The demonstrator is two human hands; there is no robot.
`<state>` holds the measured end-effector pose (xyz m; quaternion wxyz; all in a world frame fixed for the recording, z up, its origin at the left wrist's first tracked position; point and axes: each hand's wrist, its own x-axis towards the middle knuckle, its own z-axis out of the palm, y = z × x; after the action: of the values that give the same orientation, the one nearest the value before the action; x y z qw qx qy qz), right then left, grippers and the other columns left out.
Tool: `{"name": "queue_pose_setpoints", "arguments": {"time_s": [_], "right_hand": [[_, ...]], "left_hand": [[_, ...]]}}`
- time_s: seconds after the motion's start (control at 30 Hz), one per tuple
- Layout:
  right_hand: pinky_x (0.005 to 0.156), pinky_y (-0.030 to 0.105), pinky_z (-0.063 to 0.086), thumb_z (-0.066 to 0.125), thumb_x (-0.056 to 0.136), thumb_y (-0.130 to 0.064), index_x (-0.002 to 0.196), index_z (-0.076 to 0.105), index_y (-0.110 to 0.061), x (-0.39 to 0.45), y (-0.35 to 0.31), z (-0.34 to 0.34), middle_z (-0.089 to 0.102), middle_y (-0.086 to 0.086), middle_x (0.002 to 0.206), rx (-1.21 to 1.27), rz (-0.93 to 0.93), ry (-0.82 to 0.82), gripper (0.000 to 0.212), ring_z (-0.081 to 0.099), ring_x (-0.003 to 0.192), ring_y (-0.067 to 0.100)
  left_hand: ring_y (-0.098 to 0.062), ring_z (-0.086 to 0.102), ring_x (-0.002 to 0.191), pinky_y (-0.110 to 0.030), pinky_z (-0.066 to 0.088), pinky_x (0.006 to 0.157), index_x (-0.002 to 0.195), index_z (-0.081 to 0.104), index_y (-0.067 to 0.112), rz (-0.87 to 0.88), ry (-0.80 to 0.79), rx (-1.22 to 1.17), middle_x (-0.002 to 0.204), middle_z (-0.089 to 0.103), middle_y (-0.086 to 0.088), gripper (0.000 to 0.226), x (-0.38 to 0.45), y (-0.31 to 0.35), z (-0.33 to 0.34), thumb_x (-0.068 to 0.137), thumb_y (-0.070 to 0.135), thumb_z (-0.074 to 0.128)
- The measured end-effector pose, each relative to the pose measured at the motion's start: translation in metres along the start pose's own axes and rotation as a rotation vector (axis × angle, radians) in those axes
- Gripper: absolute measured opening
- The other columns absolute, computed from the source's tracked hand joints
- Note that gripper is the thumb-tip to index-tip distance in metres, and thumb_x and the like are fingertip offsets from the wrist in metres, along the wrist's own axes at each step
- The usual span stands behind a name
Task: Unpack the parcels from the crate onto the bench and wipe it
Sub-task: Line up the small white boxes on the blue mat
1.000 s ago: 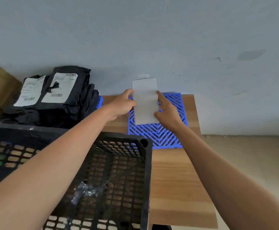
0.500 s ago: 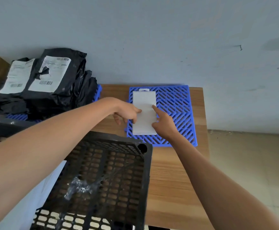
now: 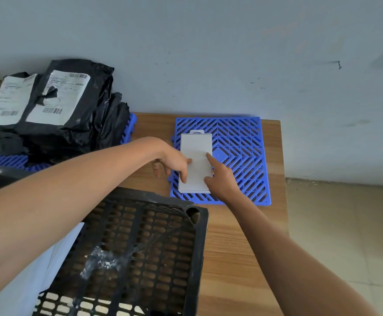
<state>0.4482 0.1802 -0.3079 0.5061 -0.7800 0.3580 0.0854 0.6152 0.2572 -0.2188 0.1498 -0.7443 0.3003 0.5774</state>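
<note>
A flat white box [image 3: 196, 160] lies on a blue grid mat [image 3: 243, 142] at the far right of the wooden bench [image 3: 238, 236]. My left hand [image 3: 174, 163] touches the box's left edge with thumb and index finger, the other fingers hanging loosely. My right hand [image 3: 221, 176] rests on the box's right side, index finger straight on its top and thumb at its lower right edge. The black slatted crate [image 3: 197, 242] stands in front of the mat, under my left forearm. A pale flat parcel [image 3: 33, 277] shows at its left side.
Black bagged parcels [image 3: 60, 115] with white labels are piled at the back left on a second blue mat [image 3: 130, 126]. A scrap of clear plastic [image 3: 101, 261] lies on the crate's floor. The grey wall runs behind the bench; tiled floor lies to the right.
The white box, held up off the mat one second ago, now lies flat on it. Both hands came down with it and stay at its edges.
</note>
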Motion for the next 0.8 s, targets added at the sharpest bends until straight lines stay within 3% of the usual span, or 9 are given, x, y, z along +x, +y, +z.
{"name": "queue_pose_setpoints", "arguments": {"time_s": [0.2,0.3,0.4,0.5,0.57,0.63,0.7,0.8], "right_hand": [[0.044,0.021,0.045,0.053,0.097,-0.006,0.161,0.021,-0.028,0.001,0.004,0.002,0.048,0.010,0.149,-0.027,-0.031,0.016,0.075,0.057,0.066,0.016],[0.047,0.019,0.045,0.055,0.098,-0.009,0.160,0.025,-0.025,-0.005,0.005,-0.001,0.050,0.008,0.148,-0.053,-0.072,0.024,0.070,0.059,0.061,0.012],[0.064,0.029,0.051,0.057,0.100,-0.015,0.155,0.038,-0.020,-0.018,0.000,-0.011,0.048,0.008,0.151,-0.072,-0.085,0.042,0.059,0.060,0.078,0.017],[0.049,0.024,0.051,0.057,0.101,-0.017,0.148,0.049,-0.021,-0.037,-0.013,-0.028,0.057,0.015,0.142,-0.039,-0.092,0.078,0.047,0.068,0.076,0.024],[0.048,0.018,0.048,0.057,0.101,-0.018,0.144,0.055,-0.021,-0.051,-0.028,-0.041,0.059,0.011,0.140,0.000,-0.119,0.111,0.044,0.068,0.105,0.024],[0.070,0.018,0.049,0.059,0.100,-0.018,0.140,0.060,-0.020,-0.070,-0.049,-0.055,0.063,0.003,0.135,0.031,-0.171,0.149,0.040,0.061,0.120,0.015],[0.091,0.024,0.049,0.061,0.098,-0.017,0.136,0.064,-0.018,-0.092,-0.074,-0.068,0.068,-0.001,0.128,0.101,-0.222,0.172,0.037,0.061,0.120,0.011],[0.105,0.030,0.049,0.063,0.098,-0.017,0.129,0.068,-0.019,-0.132,-0.110,-0.080,0.072,-0.007,0.119,0.174,-0.302,0.215,0.031,0.064,0.113,0.005]], "left_hand": [[-0.025,0.048,0.128,-0.046,0.054,0.100,0.163,-0.003,0.038,-0.007,-0.020,0.055,0.166,0.023,-0.005,0.097,0.009,-0.003,0.001,0.094,0.046,0.065],[-0.029,0.036,0.146,-0.050,0.040,0.116,0.163,0.003,0.032,0.016,0.051,0.184,0.170,0.016,-0.004,0.085,0.005,-0.005,-0.001,0.099,0.051,0.056],[-0.028,0.038,0.145,-0.043,0.040,0.115,0.163,0.023,0.021,0.060,0.226,0.210,0.167,0.026,-0.004,0.069,-0.024,-0.007,-0.011,0.104,0.047,0.050],[-0.025,0.042,0.143,-0.032,0.032,0.111,0.156,0.040,0.020,0.161,0.496,0.104,0.159,0.043,-0.004,0.055,-0.069,-0.008,-0.020,0.106,0.042,0.048],[-0.023,0.047,0.139,-0.029,0.033,0.105,0.151,0.049,0.021,0.222,0.633,-0.026,0.152,0.052,-0.003,0.049,-0.103,-0.009,-0.019,0.106,0.041,0.050],[-0.018,0.053,0.132,-0.025,0.034,0.100,0.144,0.056,0.023,0.288,0.749,-0.133,0.144,0.059,-0.001,0.043,-0.135,-0.012,-0.010,0.105,0.040,0.052],[-0.013,0.058,0.124,-0.024,0.036,0.099,0.138,0.062,0.024,0.362,0.877,-0.214,0.136,0.064,0.002,0.038,-0.166,-0.015,0.006,0.104,0.039,0.055],[-0.003,0.062,0.113,-0.025,0.043,0.099,0.128,0.069,0.027,0.480,1.058,-0.332,0.124,0.069,0.010,0.028,-0.210,-0.022,0.037,0.103,0.034,0.056]]}}
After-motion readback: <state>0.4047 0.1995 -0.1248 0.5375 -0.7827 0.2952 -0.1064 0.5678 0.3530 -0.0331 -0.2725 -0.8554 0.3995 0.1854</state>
